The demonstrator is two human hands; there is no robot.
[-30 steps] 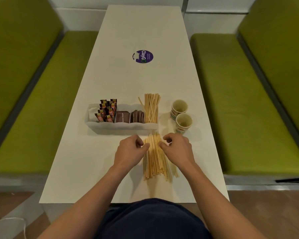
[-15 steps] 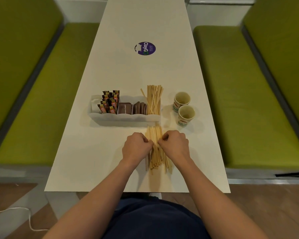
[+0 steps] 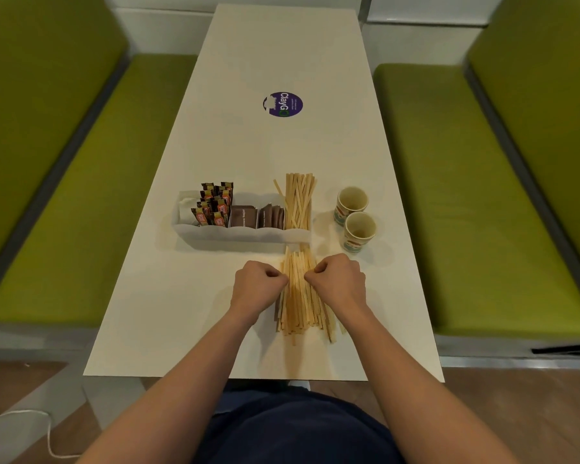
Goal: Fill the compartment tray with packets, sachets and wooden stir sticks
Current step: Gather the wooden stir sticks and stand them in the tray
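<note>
A white compartment tray [image 3: 235, 235] stands across the table. From left to right it holds white packets, dark and orange sachets [image 3: 215, 205], brown sugar packets [image 3: 258, 216] and upright wooden stir sticks [image 3: 298, 202]. In front of the tray a loose bundle of wooden stir sticks [image 3: 298, 303] lies flat on the table. My left hand [image 3: 257, 286] and my right hand [image 3: 339, 284] press in on the bundle from either side with curled fingers, squeezing it together near its far end.
Two small paper cups [image 3: 352, 200] [image 3: 360, 231] stand just right of the tray. A purple round sticker [image 3: 283, 103] lies on the long white table [image 3: 181, 313]. Green benches flank the table on both sides.
Both hands have closed in on the loose sticks, drawing the spread bundle narrower. The fingers have curled tighter. The view has shifted slightly.
</note>
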